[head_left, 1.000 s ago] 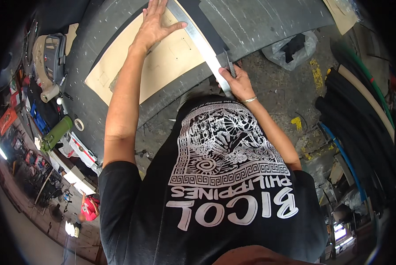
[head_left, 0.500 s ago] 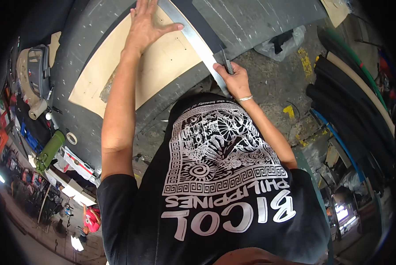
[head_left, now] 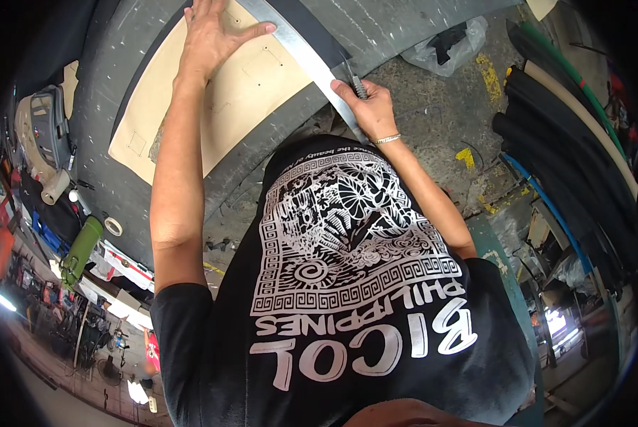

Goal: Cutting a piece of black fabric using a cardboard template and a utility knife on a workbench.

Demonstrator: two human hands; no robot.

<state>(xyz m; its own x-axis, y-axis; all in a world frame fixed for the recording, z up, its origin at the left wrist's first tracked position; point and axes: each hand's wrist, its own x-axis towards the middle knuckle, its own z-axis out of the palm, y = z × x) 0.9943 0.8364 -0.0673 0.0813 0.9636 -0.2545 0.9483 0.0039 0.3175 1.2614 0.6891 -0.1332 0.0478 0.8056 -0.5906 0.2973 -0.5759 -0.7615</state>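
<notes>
A tan template sheet (head_left: pixel 262 96) with small dots and drawn outlines lies on black material (head_left: pixel 310 32), which shows along its edges. A long metal ruler (head_left: pixel 306 60) runs along the template's right edge. My left hand (head_left: pixel 211 44) rests flat on the template, fingers stretched forward, thumb pointing at the ruler; its fingertips meet the top of the picture. My right hand (head_left: pixel 371 114) is closed at the ruler's near end, thumb on the metal. It also holds a utility knife (head_left: pixel 359 87), its blade pointing away from me beside the ruler.
The grey worktable (head_left: pixel 397 25) has scratches and white marks. At left are a tape roll (head_left: pixel 113 226), a green cylindrical case (head_left: pixel 82 249) and a grey moulded part (head_left: pixel 52 128). To the right, a clear plastic bag (head_left: pixel 447 46) and rolls of black material (head_left: pixel 557 164) are visible.
The hands, template and ruler appear slightly farther left and higher in the picture, along with the table. Both hands keep the same hold.
</notes>
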